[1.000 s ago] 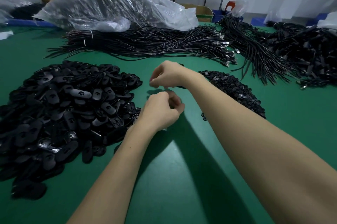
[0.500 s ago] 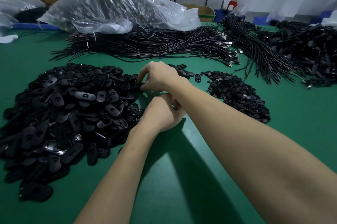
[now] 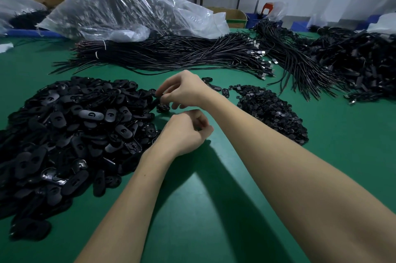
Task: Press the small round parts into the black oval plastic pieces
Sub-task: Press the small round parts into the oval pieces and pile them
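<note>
Head cam: big heap of black oval pieces (image 3: 70, 130) sits on the left of the green table (image 3: 214, 209), flat matte shells with a cutout in each. The smaller pile of round parts (image 3: 272, 112) lies to the right. Right hand (image 3: 184, 91) pinches an oval piece at the heap's edge. Left hand (image 3: 184, 134) is curled up; can't tell what's inside. Compared with half a second ago, the right hand has reached further into the heap.

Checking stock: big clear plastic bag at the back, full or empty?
Full-looking: the clear plastic bag bulges in a tall mound on the green table. Contents cannot be told.
</note>
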Demonstrator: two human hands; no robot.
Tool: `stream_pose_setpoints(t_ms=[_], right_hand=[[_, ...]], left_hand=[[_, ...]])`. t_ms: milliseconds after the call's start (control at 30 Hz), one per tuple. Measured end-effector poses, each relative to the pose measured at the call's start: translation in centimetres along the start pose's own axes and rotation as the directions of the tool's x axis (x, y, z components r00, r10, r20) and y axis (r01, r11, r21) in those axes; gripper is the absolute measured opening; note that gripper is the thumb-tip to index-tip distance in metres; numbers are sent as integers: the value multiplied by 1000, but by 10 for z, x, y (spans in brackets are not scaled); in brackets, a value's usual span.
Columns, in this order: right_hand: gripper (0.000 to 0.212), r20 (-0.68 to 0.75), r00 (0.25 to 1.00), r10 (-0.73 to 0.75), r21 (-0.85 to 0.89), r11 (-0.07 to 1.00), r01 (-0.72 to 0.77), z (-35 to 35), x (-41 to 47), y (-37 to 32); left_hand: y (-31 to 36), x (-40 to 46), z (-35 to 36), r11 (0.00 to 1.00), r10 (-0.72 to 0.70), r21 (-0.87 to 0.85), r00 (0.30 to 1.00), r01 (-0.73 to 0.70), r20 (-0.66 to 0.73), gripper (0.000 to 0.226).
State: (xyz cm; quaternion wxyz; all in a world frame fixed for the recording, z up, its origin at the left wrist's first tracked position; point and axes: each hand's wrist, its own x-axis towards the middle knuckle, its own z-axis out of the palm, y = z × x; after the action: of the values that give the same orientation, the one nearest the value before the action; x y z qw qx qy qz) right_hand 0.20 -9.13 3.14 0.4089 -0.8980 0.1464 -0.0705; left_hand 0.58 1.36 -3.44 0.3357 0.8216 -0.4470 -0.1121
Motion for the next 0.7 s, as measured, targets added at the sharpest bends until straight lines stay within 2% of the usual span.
stream_pose_setpoints(t_ms=[167,233,333,433,500,600,700], right_hand=[[11,-22,1000,-14,43,999,15,6,-3,1],[12,8,1000,-8,-34,999,8,7,-3,0],[25,88,993,75,-190,980,-57,6,-4,-3],[23,132,984,120,-264,961,-82,7,-2,-7],[20,122,986,117,-301,951,-75,10,0,-9],[14,88,992,91,-290,955,-62,12,2,-10],[10,53,996,79,-189,980,-67,7,1,-5]], left_hand=[[0,-2,0,1000,-11,23,1000,11,6,16],[1,-2,0,999,-27,26,1000,27,3,9],[1,-3,0,999,-31,24,1000,31,0,19],[4,-5,-3,999,-34,-8,999,34,-16,19],[4,-5,-4,997,-79,11,997,79,1,26],[6,-6,-8,990,-141,35,990,140,26,32],[9,-10,-10,997,-68,-40,998,68,8,17]])
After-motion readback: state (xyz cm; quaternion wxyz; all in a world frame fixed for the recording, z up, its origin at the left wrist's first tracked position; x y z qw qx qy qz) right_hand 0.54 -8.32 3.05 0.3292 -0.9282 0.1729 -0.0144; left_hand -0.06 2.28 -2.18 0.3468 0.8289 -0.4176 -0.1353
